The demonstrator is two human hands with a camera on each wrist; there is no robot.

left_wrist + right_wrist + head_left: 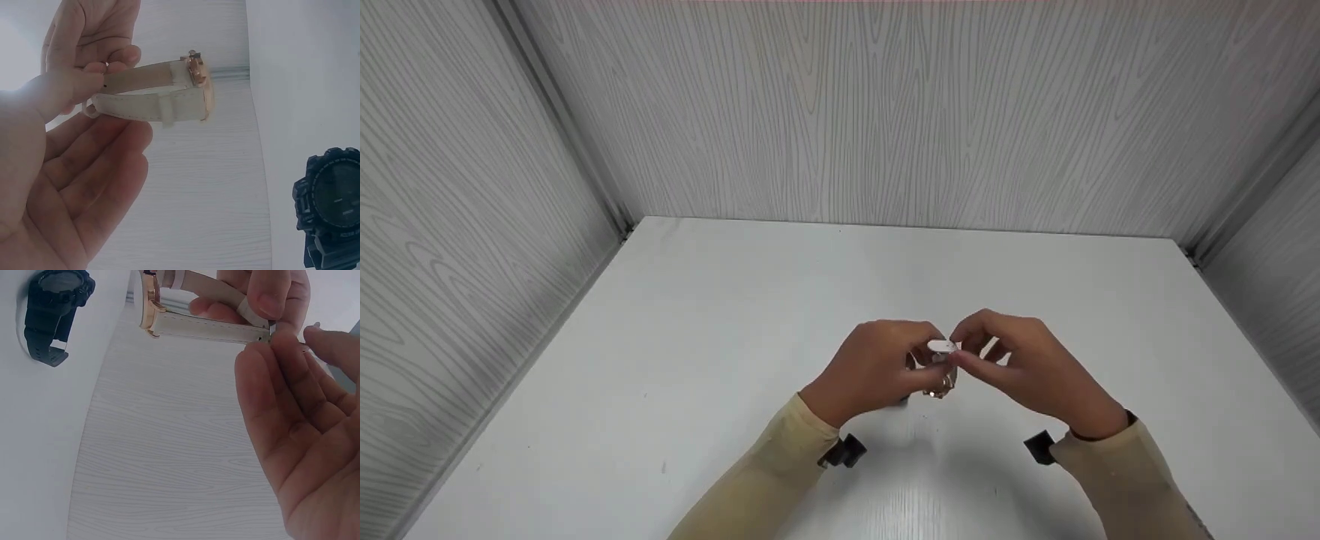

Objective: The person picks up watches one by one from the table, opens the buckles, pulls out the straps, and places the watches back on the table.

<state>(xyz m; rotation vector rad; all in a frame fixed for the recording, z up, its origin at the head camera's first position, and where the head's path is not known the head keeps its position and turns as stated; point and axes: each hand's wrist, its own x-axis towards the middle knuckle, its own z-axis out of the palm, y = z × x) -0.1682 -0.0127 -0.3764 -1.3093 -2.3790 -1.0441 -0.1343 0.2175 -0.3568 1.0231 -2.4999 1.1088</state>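
A wristwatch with a pale strap (138, 107) and a rose-gold case (149, 304) is held in the air between both hands. My left hand (877, 367) pinches the strap near its ends, the thumb lying on top in the left wrist view. At the strap's end, by the buckle, my right hand (1027, 367) pinches with thumb and fingertips. The two strap halves come together at the fingers, which partly cover the buckle. In the head view the strap end (942, 346) shows white between the hands.
A black digital watch (337, 194) rests on the white table (720, 300), mostly hidden behind the left hand in the head view. Wood-grain panels (840, 112) stand at the back and sides. Small black devices (844, 450) sit at both wrists.
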